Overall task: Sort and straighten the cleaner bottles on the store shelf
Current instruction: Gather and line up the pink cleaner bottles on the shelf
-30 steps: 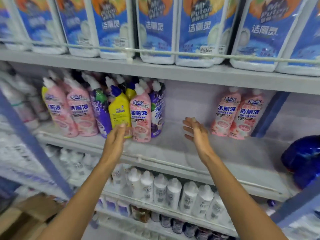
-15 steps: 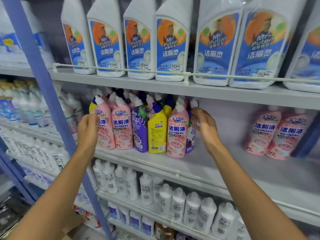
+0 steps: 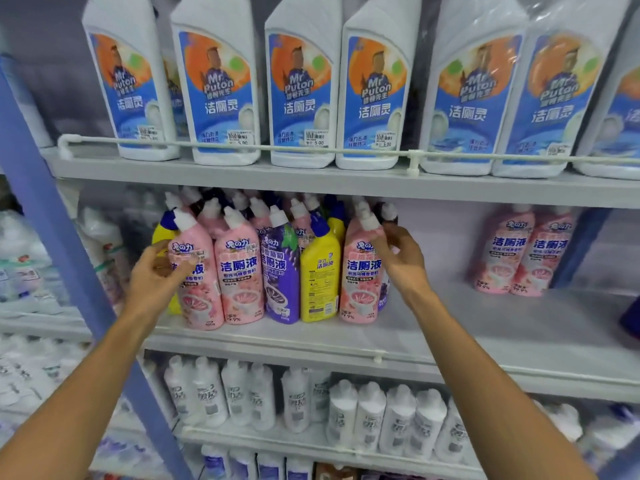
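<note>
Step in hand: squaring up the mixed cluster of cleaner bottles on the middle shelf (image 3: 450, 327). You bracket the front row from both ends.

Your left hand (image 3: 157, 271) grips the left-end pink bottle (image 3: 199, 289), with the thumb across its label and the fingers curled round its side. Your right hand (image 3: 403, 263) rests on the shoulder of the right-end pink bottle (image 3: 358, 271) with its fingers bent just below the cap. I cannot tell if it closes round the bottle or only presses it.

Between the two hands the front row runs second pink bottle (image 3: 239, 271), purple bottle (image 3: 278, 275), yellow bottle (image 3: 320, 275). All are upright and touching, and more caps crowd behind them. Colours are mixed, so sorting looks barely started. A pair of pink bottles (image 3: 519, 254) stands well apart to the right, with bare shelf between it and the cluster.

Next move, as a judgement: pick one pink bottle and take it to the far pair, or pull the purple and yellow ones out of the pink row. Lift clear rather than drag, because the bottles are tall and tightly packed and a neighbour could tip. Watch the low headroom under the shelf above, which carries the big white bottles (image 3: 221, 98).
</note>
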